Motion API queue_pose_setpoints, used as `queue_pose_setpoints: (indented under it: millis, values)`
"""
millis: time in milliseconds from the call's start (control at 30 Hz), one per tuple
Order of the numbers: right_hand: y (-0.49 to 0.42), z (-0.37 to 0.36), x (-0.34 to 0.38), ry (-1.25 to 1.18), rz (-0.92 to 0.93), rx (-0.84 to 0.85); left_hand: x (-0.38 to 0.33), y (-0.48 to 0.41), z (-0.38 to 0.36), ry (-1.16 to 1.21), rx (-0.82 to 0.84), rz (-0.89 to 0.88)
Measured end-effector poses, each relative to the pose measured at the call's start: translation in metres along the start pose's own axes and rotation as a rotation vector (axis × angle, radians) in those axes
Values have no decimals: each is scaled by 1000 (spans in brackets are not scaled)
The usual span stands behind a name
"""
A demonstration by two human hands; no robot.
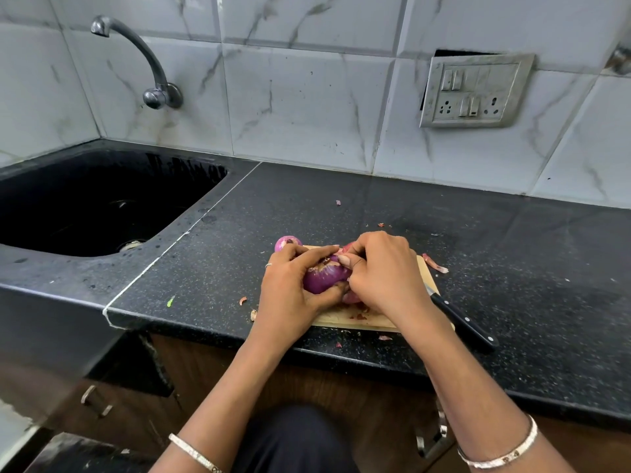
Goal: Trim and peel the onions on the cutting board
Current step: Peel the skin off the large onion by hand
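Your left hand (290, 285) cups the purple-red onion with papery skin (326, 276) above the pale wooden cutting board (345, 319), fingers curled around it from top and underside; the grip looks secure. Your right hand (382, 271) pinches at the onion's top end, thumb and fingers closed on what appears to be a flap of skin, though the exact hold is partly hidden. Judgement: peeling is under way on this onion. Keep the left grip firm but not crushing, and draw the skin down along the curve in one strip, turning the onion as you go. A second purple onion (286, 242) rests at the board's far left corner, apparently already stripped of its dry skin. The black-handled knife (461, 319) lies at the board's right edge, blade partly under your right wrist; mind it when you lower that arm. Loose skin scraps (435, 264) litter the black speckled countertop (512, 250) and could clutter the board.
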State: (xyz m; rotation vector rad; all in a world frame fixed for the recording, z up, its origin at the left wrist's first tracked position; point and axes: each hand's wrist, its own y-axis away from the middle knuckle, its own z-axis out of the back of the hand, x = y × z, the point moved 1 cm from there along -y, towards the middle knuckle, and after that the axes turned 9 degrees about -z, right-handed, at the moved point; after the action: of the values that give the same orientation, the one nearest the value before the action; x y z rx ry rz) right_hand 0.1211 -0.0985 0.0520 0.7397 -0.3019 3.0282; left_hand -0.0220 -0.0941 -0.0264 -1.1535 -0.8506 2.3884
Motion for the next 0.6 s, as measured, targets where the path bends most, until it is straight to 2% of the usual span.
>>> queue_pose_setpoints:
  millis: [367,500,600]
  values:
    - [-18,-9,-2,-160,34,-10,-5,-1,0,-20,92,-59]
    - [-23,-16,-8,-381,-10,11,-7,0,2,66,86,3]
    - [-27,-20,-7,-777,-116,146,-6,0,3,86,67,27]
